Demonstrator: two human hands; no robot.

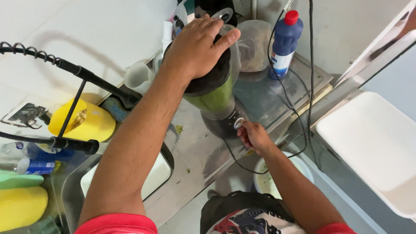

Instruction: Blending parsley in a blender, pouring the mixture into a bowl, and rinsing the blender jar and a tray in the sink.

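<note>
Blender (215, 93) stood just above the middle of the head view, on a steel counter (203, 151) beside a sink (71, 190). Its clear jug held a green liquid (215, 99) filling the lower part, and a dark lid capped the top. The left hand (197, 45) lay flat across that lid, palm down, fingers spread over the rim and the thumb hooked toward the right edge, pressing rather than gripping. The right hand (253, 135) was lower, right of centre, its fingertips pinched on the round control dial (238, 123) at the front of the dark base.

Judged from this view, the jug with its liquid would be fairly heavy and top-weighted, the plastic wall stiff but slick where wet, and the lid the part most likely to lift; a flat palm on the lid and a second hold low on the base looked the soundest places to take it. The counter showed green splashes near the base, so the footing could be slippery.

Around it, a blue bottle with a red cap (284, 45) stood at upper right, a black cord (277, 78) trailed down across the counter, a yellow cup (82, 121) sat at left beneath the coiled black faucet hose (65, 65), and a white bowl (268, 182) lay low near the right forearm.
</note>
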